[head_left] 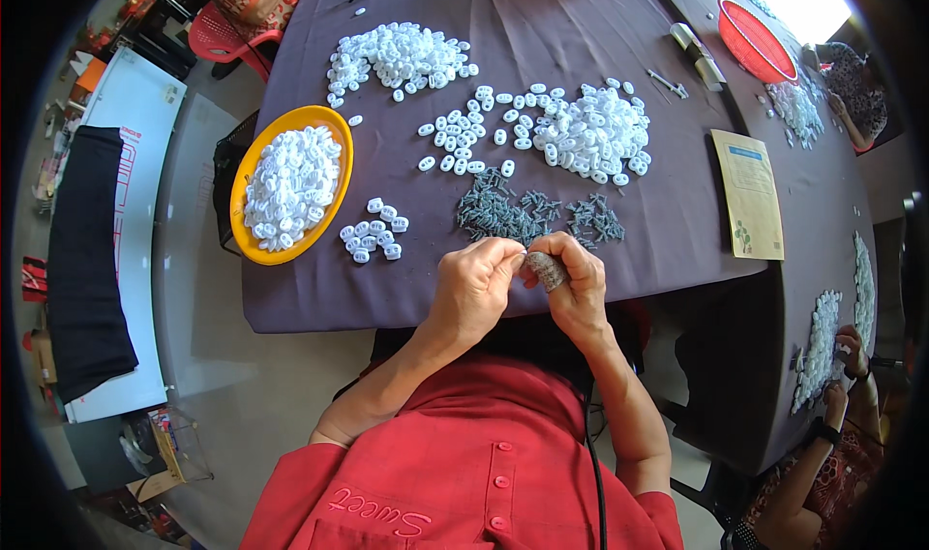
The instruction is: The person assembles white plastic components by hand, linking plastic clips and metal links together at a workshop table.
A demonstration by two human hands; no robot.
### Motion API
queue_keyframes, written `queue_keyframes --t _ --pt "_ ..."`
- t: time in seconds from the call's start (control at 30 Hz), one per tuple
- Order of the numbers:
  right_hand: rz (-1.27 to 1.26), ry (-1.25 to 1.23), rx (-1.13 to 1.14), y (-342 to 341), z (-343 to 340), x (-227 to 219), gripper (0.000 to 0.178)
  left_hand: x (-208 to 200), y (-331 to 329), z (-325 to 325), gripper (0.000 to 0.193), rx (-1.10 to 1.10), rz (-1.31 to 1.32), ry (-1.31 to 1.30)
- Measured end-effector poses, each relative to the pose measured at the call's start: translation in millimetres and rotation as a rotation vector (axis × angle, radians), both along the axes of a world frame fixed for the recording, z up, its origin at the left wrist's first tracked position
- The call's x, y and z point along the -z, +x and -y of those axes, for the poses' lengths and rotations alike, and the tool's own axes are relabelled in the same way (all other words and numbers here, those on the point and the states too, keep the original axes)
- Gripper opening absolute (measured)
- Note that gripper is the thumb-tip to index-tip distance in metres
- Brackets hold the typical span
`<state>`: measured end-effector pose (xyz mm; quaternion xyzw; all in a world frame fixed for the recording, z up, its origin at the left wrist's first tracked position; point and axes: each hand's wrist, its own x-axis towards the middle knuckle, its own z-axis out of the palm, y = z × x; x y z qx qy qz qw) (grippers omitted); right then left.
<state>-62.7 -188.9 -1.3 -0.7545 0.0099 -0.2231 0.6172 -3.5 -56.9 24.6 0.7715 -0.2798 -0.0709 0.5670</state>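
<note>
My left hand and my right hand meet at the front edge of the table, fingers pinched closed and fingertips almost touching. A small pale bit shows between the fingertips, mostly hidden, so I cannot make out what it is. A brownish wrap covers one finger of the right hand. Just beyond the hands lies a heap of small dark grey pins, with a smaller pile of grey pins beside it. To the left sits a small group of white oval pieces with dark slots.
A yellow bowl full of white pieces stands at the left edge. Farther back are heaps of white two-holed pieces and more white pieces. A brown envelope lies right. Red baskets and other people sit around the tables.
</note>
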Motion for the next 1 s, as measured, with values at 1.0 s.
queue_keyframes --t 1.0 --pt "-0.007 0.108 -0.056 0.6 -1.2 5.1 0.020 3.4 4.6 -10.5 0.012 0.004 -0.550 -0.132"
